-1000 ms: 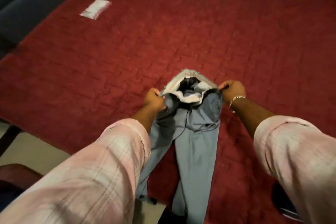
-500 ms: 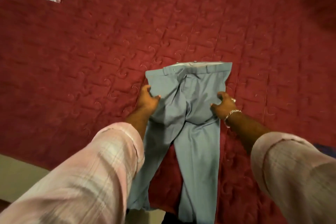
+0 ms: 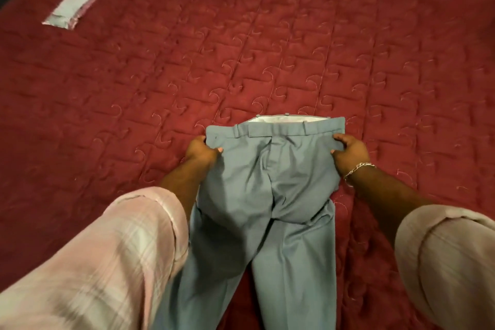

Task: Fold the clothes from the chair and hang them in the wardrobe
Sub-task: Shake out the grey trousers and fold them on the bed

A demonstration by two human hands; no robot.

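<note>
trousers (image 3: 270,190): blue-grey, flat on red quilted bedspread (image 3: 267,48), waistband at far end, white lining showing at top edge, legs running toward camera and out of frame.
left hand (image 3: 201,150): at left hip edge just below waistband, thumb on top of fabric, fingers tucked under, pinching the side seam.
right hand (image 3: 348,150): at right hip edge, fingers curled over fabric edge, gripping it.
bracelet (image 3: 357,169): silver chain on right wrist.
sleeves (image 3: 107,262): pale pink plaid, rolled at forearms.
packet (image 3: 71,8): pale, flat, on bedspread far upper left, well apart from trousers.
</note>
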